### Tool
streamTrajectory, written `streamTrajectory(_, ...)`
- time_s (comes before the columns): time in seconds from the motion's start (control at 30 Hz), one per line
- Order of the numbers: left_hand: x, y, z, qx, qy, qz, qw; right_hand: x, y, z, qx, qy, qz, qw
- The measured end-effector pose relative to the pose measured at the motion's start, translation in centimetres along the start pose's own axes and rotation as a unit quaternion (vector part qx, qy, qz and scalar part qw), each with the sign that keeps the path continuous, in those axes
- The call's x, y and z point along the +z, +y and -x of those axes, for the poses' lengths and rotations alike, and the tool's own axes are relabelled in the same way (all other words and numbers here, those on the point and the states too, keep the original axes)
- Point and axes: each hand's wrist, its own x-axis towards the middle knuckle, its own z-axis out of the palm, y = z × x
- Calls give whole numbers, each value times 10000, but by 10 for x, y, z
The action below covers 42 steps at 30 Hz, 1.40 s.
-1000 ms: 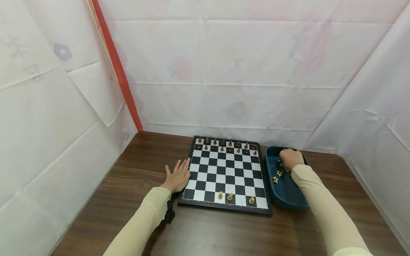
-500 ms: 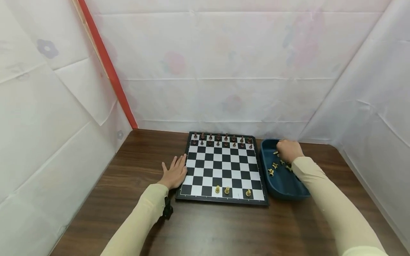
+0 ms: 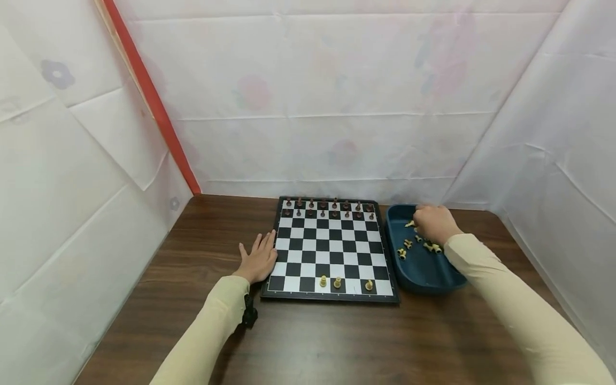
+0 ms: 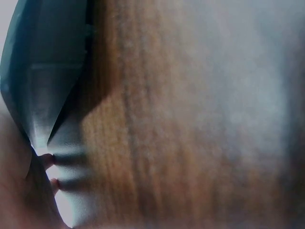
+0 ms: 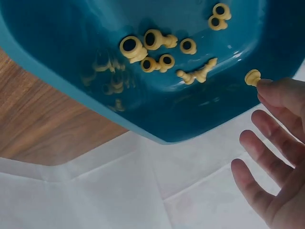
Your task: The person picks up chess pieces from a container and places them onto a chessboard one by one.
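In the head view my left hand (image 3: 257, 260) rests with spread fingers on the table, fingertips at the left edge of a black-and-white chessboard (image 3: 310, 244). My right hand (image 3: 435, 224) is over the far right part of a blue tray (image 3: 428, 280) beside the board. Between thumb and index finger it pinches a small cream chess piece (image 5: 251, 77), plain in the right wrist view; the other fingers stay loosely bent. Several more cream pieces (image 5: 154, 39) lie in the tray. On the board's near row stand three cream pieces, one being a chess piece (image 3: 337, 283) on a dark square.
Two rows of dark brown chess pieces (image 3: 323, 213) fill the board's far side. The wooden table (image 3: 308, 342) is enclosed by white sheets (image 3: 313, 96) at the back and sides. A red strip (image 3: 149, 96) runs down the back left corner.
The head view has shifted, so board and tray appear higher and further left. My right hand has moved slightly rightward over the tray, uncovering more pieces. The left hand stays at the board's edge.
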Motion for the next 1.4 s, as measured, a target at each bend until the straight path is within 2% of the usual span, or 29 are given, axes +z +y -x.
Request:
streamTrajectory(0.3, -2, 1, 2, -24, -42, 15, 10000, -7, -30, 13, -585, 448, 61, 9973)
streamTrajectory(0.7, -2, 2, 1, 21, 24, -3, 10000, -21, -73, 23, -983, 710, 293, 9922)
streamTrajectory(1.07, -4, 3, 2, 5, -38, 16, 10000, -16, -99, 21, -1357, 512, 409, 9886)
streamTrajectory(1.4, -3, 2, 1, -39, -84, 8, 10000, -1, -109, 19, -1504, 51, 613, 9867)
